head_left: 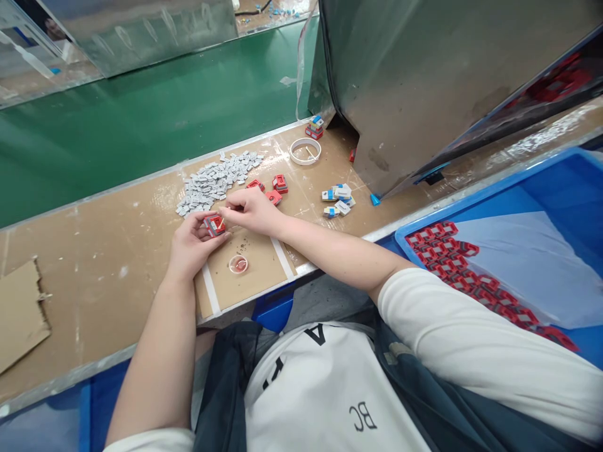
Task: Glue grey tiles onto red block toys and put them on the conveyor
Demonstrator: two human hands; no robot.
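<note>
My left hand [191, 242] is closed around a small red and grey plastic part [215, 225] above the bench. Pinched in the fingers of my right hand [252, 213] is a thin pale wooden stick [222, 222], its tip at the part's top face. Just nearer to me stands a small clear cup [238, 264] with a little reddish stuff in it. Beyond my right hand lie several more red parts [279, 183]. A heap of small light-grey pieces [214, 182] spreads behind my hands.
White and blue-yellow blocks [339, 199] lie right of centre, with a roll of tape [305, 151] behind them. A metal housing [424, 81] rises at the back right. On the right, a blue bin [541, 182] holds rows of red parts. Torn cardboard [21, 314] lies left.
</note>
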